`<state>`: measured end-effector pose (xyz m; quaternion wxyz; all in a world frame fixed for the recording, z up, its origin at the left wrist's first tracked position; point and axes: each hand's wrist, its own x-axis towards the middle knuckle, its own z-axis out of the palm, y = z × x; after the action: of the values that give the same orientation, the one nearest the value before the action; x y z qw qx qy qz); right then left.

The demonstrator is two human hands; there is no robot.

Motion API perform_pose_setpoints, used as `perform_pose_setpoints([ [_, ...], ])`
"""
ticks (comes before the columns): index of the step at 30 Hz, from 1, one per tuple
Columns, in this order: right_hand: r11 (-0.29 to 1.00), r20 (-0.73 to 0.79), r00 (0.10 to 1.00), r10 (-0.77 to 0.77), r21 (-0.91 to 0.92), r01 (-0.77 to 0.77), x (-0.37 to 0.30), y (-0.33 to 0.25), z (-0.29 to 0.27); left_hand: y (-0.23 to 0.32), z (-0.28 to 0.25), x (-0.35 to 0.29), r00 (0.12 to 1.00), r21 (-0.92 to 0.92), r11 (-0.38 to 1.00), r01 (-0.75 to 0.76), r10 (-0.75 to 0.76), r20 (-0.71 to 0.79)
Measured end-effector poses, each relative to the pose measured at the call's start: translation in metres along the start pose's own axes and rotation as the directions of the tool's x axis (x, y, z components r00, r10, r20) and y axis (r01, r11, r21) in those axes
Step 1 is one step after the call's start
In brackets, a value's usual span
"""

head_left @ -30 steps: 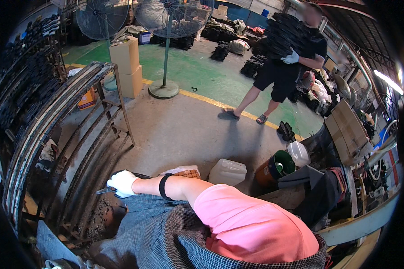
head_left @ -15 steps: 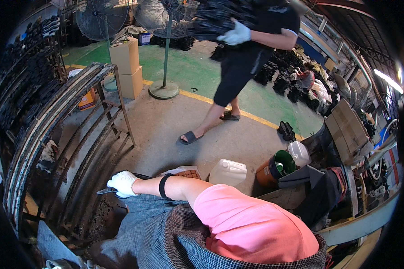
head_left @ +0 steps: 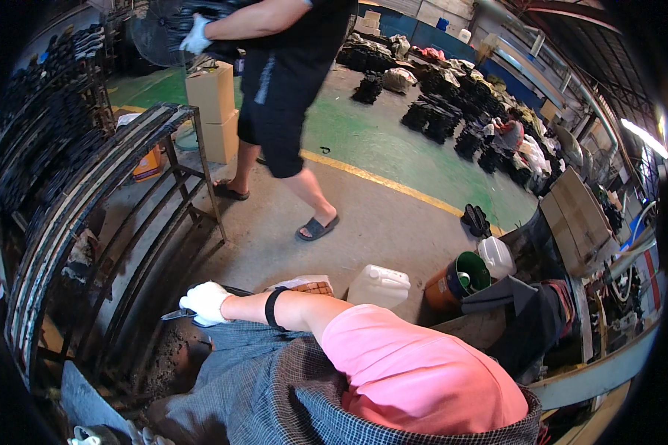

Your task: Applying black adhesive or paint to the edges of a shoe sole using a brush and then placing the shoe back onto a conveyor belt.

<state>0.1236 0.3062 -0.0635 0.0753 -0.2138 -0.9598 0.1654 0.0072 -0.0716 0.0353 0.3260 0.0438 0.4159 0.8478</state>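
My right hand [head_left: 205, 302], in a white knitted glove, is closed around a tool with a short, pointed metal blade [head_left: 177, 315]. Most of the tool is hidden by the fingers, so its exact kind does not show. The arm, with a black band [head_left: 276, 308] and a pink sleeve [head_left: 416, 363], reaches leftward over a dark checked apron [head_left: 267, 378]. Just beyond the wrist lies a brown, grid-patterned item [head_left: 308, 285]. My left hand is not recognisable in the picture; pale rounded shapes [head_left: 93, 436] at the lower left edge cannot be made out.
A rusty metal rack [head_left: 89, 215] stands at left. Ahead, a co-worker in black [head_left: 289, 96] carries a black bundle. A white jug [head_left: 378, 285], an orange bucket [head_left: 445, 282] and a leaning cardboard sheet [head_left: 577, 222] are at right; cardboard boxes [head_left: 211, 111] stand behind the rack.
The co-worker has walked leftward with the black bundle, uncovering dark piles on the green floor. My right hand stays in nearly the same place, still around the tool.
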Motion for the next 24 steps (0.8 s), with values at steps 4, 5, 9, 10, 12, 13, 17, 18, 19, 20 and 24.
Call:
perform_pose_setpoints([
  [4, 1.000, 0.045, 0.999, -0.009, -0.015, 0.010, 0.001, 0.002, 0.003, 0.001, -0.002, 0.000, 1.000, -0.006, 1.000, 0.005, -0.005, 0.009],
  [5, 1.000, 0.043, 0.999, -0.005, -0.022, 0.006, 0.002, 0.003, 0.006, 0.001, -0.003, 0.000, 1.000, -0.016, 1.000, 0.005, -0.005, 0.018],
  [9, 1.000, 0.044, 0.999, -0.005, -0.023, 0.006, 0.001, 0.002, 0.004, 0.001, -0.006, 0.003, 0.998, -0.049, 0.999, 0.022, -0.019, 0.067],
  [10, 1.000, 0.045, 0.999, -0.006, -0.022, 0.007, 0.001, 0.002, 0.004, 0.001, -0.005, 0.003, 0.998, -0.049, 0.999, 0.022, -0.019, 0.065],
  [12, 1.000, 0.039, 0.999, -0.001, -0.018, 0.001, 0.002, 0.002, 0.004, 0.000, -0.003, 0.002, 0.999, -0.030, 1.000, -0.004, 0.005, 0.040],
  [13, 1.000, 0.043, 0.999, -0.006, -0.019, 0.007, 0.002, 0.000, 0.001, 0.000, -0.004, 0.001, 0.999, -0.032, 0.999, -0.007, 0.008, 0.036],
  [17, 1.000, 0.062, 0.998, 0.010, -0.012, -0.009, 0.001, -0.001, -0.001, -0.001, -0.008, 0.004, 0.998, -0.036, 0.999, -0.010, 0.012, 0.063],
  [18, 1.000, 0.052, 0.999, 0.008, -0.009, -0.008, 0.001, 0.000, 0.000, -0.001, -0.009, 0.004, 0.997, -0.038, 0.999, -0.010, 0.013, 0.075],
  [19, 1.000, 0.053, 0.999, 0.007, -0.009, -0.007, 0.001, 0.000, 0.001, -0.001, -0.009, 0.004, 0.997, -0.039, 0.999, -0.010, 0.013, 0.074],
  [20, 1.000, 0.049, 0.999, 0.005, -0.008, -0.005, 0.002, 0.001, 0.002, -0.001, -0.008, 0.003, 0.998, -0.043, 0.999, -0.009, 0.012, 0.069],
  [24, 1.000, 0.034, 0.999, 0.002, 0.009, -0.003, 0.000, 0.000, 0.000, 0.000, -0.011, 0.004, 0.996, -0.056, 0.998, 0.010, -0.005, 0.092],
])
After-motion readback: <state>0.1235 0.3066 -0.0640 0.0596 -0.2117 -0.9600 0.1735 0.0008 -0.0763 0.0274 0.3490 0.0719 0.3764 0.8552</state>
